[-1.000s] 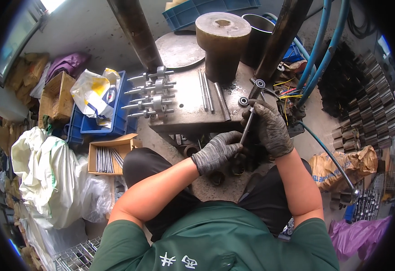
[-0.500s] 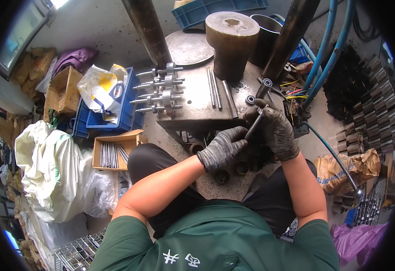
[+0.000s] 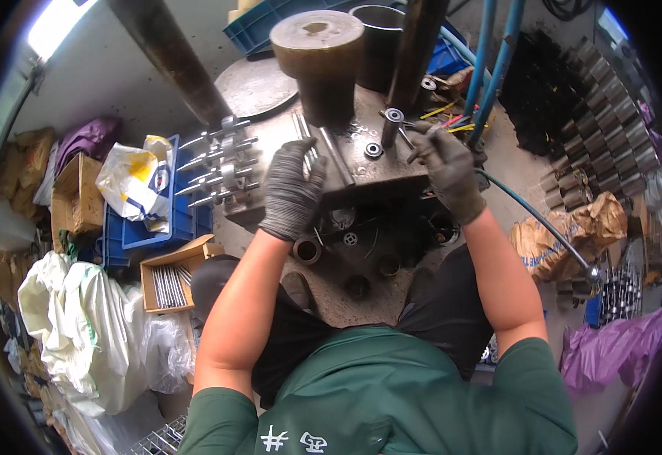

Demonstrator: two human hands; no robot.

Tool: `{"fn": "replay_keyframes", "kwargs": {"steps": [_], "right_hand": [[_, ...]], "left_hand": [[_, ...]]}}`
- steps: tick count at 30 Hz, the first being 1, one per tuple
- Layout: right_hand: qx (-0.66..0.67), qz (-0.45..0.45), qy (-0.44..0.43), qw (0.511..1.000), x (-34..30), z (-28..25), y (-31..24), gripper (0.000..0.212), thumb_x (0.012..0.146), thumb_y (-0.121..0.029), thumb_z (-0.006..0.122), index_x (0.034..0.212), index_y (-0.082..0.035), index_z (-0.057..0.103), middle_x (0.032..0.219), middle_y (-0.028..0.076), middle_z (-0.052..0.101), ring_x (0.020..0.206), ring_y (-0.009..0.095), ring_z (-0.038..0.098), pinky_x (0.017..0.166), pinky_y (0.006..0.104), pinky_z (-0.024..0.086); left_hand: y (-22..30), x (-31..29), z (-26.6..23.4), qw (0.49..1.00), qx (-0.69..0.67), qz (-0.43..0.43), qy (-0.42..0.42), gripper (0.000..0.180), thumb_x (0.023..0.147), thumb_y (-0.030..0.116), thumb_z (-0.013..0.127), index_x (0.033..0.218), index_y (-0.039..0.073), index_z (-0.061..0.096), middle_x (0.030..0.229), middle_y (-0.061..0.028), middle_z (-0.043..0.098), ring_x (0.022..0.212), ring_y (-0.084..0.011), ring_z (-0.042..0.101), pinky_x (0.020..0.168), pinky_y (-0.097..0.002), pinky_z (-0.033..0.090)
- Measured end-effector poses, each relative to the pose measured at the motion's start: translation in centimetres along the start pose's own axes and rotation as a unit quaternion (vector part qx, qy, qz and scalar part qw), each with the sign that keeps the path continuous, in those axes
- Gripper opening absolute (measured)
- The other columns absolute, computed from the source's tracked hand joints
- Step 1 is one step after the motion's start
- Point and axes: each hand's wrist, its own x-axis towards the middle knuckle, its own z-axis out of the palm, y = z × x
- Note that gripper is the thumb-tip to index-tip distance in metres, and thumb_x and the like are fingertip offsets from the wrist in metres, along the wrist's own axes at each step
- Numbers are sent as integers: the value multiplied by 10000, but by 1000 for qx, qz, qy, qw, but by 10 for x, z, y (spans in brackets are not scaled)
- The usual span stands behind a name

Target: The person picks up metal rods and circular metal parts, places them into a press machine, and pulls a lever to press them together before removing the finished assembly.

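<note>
Both my hands wear grey knitted gloves. My left hand (image 3: 294, 189) reaches over the front of the metal table (image 3: 380, 182), fingers stretched and thumb apart, straddling slim metal rods (image 3: 300, 126). A thicker rod (image 3: 337, 155) lies just right of it. My right hand (image 3: 450, 176) is at the table's right edge, fingers bent around a dark slim tool (image 3: 406, 138) that looks like pliers; its ends are partly hidden. Left of this hand, a ring-shaped bearing (image 3: 394, 116) tops an upright dark post, and another bearing (image 3: 374, 150) lies on the tabletop.
A heavy metal cylinder (image 3: 317, 68) stands on the table between dark columns (image 3: 165, 61). Shafts with collars (image 3: 221, 163) line its left side. A box of rods (image 3: 168, 284) and blue crates (image 3: 165, 227) are left. Blue hoses (image 3: 490, 76) and stacked metal tubes (image 3: 600, 125) are right.
My hands have parted. The left let go of the dark shaft's lower end and moved to the slim rods; the right moved to the dark tool. The view has shifted right.
</note>
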Motion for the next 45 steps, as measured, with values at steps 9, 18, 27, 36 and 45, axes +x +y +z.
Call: {"fn": "replay_keyframes", "kwargs": {"steps": [9,18,27,36,45], "right_hand": [[-202,-81,-103,971,-40,-119,22,321,1040,-349,699,1155,-48,699,931,186,721,908,386,713,798,468,565],[-111,439,-1,892,-321,-246,98,354,1084,-326,612,1095,22,675,833,44,657,765,150,654,748,315,547],[-453,606,-88,648,-536,-298,113,443,925,-281,735,1309,-63,705,1254,255,740,1199,405,702,1066,463,534],[-509,632,-274,516,-534,-302,152,407,926,-253,684,1295,-99,760,1326,220,729,1232,375,710,1080,453,556],[-540,632,-331,447,-527,-294,192,327,980,-283,670,1212,-113,826,1331,168,754,1227,346,738,990,507,601]], "left_hand": [[-55,13,26,990,124,-43,-50,459,1037,380,702,1387,86,665,1079,-137,728,1012,-323,693,953,-459,531],[-78,26,28,973,216,-35,-71,505,1096,464,589,1409,76,667,1324,-170,745,1202,-349,709,1039,-446,536],[-84,30,28,967,242,-50,-60,448,1093,445,588,1410,145,687,1303,-150,750,1195,-341,708,1050,-438,524],[-84,27,27,975,207,-65,-56,431,1093,426,609,1412,146,688,1314,-139,750,1200,-317,712,1062,-435,523],[-82,25,28,982,168,-68,-58,414,1099,343,624,1402,67,681,1311,-165,751,1211,-301,712,1074,-408,522]]}}
